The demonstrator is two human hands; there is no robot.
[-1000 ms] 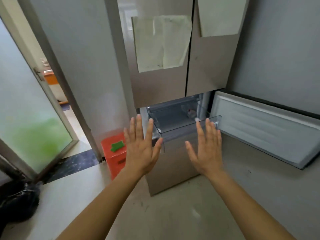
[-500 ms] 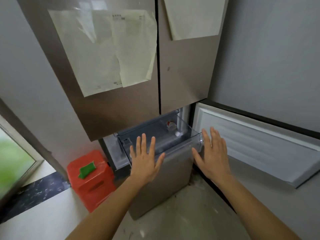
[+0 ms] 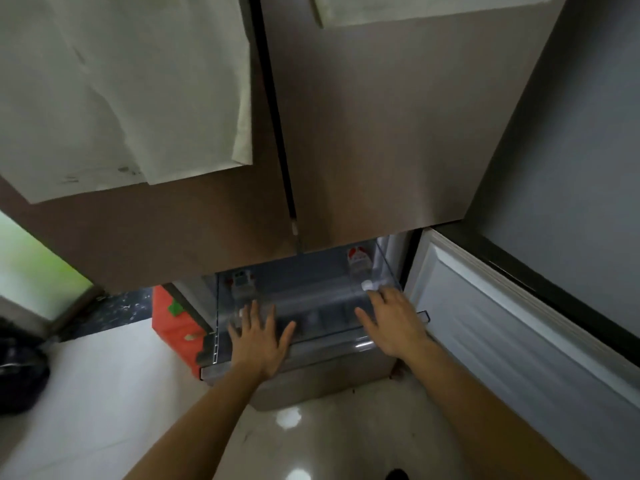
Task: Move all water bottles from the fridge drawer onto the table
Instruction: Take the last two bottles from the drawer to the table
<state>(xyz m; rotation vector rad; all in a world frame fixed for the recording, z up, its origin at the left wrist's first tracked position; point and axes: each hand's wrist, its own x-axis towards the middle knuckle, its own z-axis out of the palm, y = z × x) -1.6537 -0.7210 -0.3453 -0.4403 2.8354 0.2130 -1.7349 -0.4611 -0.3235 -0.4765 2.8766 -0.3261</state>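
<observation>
Two water bottles are seen lying in the clear fridge drawer [image 3: 325, 336]: the right bottle [image 3: 358, 263] along the right edge, its white cap [image 3: 367, 285] pointing to the front, and the left bottle [image 3: 242, 284] near the left edge. The left hand [image 3: 259, 341] is held flat over the front left corner with fingers straight and spread, and nothing is held in it. The right hand [image 3: 393, 325] is stretched toward the front right corner, fingers extended and empty, the fingertips just at the cap; whether it is touched cannot be told. For a sound grasp, each bottle is best taken round the body rather than the cap, the fingers closed fully before it is lifted clear of the front edge and kept below the upper doors [image 3: 381, 133]. A red and white label is seen on the right bottle and a grey one with red on the left, but no brand can be read. The paper sheets [image 3: 121, 98] on the doors are blurred, and no writing is legible.
</observation>
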